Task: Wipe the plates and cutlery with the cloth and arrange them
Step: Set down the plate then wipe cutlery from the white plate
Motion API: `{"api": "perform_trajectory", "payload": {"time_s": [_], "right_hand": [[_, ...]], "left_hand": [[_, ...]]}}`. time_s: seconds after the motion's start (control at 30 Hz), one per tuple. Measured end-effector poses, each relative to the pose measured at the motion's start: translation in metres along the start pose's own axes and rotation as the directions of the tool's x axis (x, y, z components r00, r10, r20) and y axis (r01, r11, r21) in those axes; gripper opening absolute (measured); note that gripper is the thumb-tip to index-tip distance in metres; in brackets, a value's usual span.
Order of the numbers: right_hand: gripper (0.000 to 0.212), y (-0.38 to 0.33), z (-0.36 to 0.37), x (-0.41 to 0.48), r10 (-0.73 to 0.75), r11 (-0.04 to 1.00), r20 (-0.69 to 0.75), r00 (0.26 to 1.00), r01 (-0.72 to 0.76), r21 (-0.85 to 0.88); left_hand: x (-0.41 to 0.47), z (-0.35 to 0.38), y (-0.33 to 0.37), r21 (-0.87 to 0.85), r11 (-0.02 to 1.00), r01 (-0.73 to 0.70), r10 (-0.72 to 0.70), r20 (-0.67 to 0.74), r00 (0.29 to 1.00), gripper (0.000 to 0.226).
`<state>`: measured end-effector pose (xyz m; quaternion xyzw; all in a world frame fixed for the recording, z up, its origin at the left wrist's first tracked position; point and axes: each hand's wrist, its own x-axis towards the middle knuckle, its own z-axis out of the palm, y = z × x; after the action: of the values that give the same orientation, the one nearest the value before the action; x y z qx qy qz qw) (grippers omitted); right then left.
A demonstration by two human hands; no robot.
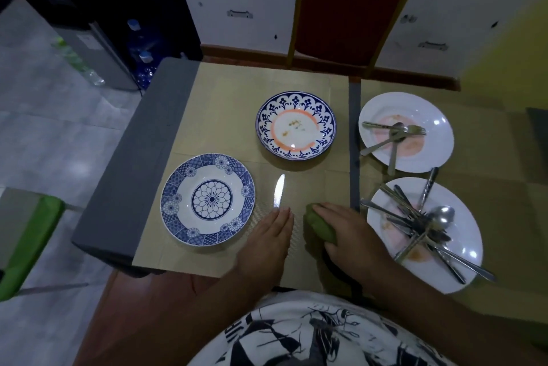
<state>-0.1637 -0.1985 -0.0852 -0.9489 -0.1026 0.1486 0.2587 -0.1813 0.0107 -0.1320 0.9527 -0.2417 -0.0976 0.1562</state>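
A clean blue-and-white patterned plate (207,199) lies at the left of the placemat. A table knife (279,191) lies to its right, blade pointing away; my left hand (268,242) lies flat with straight fingers over its handle. My right hand (350,235) holds a bunched green cloth (321,226) on the mat. A soiled blue-rimmed plate (296,125) with an orange ring sits further back. Two white plates are at the right: the far white plate (406,132) bears a few pieces of cutlery, and the near white plate (424,233) bears a pile of several forks, knives and spoons (427,223).
A beige placemat (219,104) covers the grey table (148,140); a second mat lies under the white plates. A red padded chair (350,6) stands beyond the far edge. A green chair (26,235) is at the left, with water bottles on the floor behind.
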Motion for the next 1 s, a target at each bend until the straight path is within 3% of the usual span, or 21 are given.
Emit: {"api": "perform_trajectory", "payload": {"time_s": [0.2,0.3,0.6,0.77,1.0], "right_hand": [[0.073,0.004,-0.031,-0.019,0.058,0.996,-0.157,0.986,-0.047,0.071],[0.072,0.019,-0.046,-0.035,0.144,0.984,-0.223,0.964,-0.117,0.132],[0.072,0.085,-0.074,-0.097,0.362,0.925,-0.308,0.88,-0.299,0.234],[0.071,0.111,-0.081,-0.126,0.414,0.907,-0.304,0.858,-0.358,0.223],[0.075,0.143,-0.074,-0.145,0.417,0.901,-0.26,0.871,-0.356,0.249]], "left_hand": [[0.028,-0.017,0.029,-0.001,0.997,-0.082,0.082,0.013,0.997,0.076],[0.043,-0.016,0.048,0.046,0.983,-0.175,0.178,-0.063,0.982,0.062],[0.081,0.0,0.118,-0.106,0.958,-0.265,0.262,-0.041,0.964,0.05],[0.097,0.011,0.161,-0.245,0.954,-0.174,0.183,0.011,0.983,0.031],[0.116,0.021,0.194,-0.426,0.891,0.159,-0.071,0.215,0.974,0.023]]}}
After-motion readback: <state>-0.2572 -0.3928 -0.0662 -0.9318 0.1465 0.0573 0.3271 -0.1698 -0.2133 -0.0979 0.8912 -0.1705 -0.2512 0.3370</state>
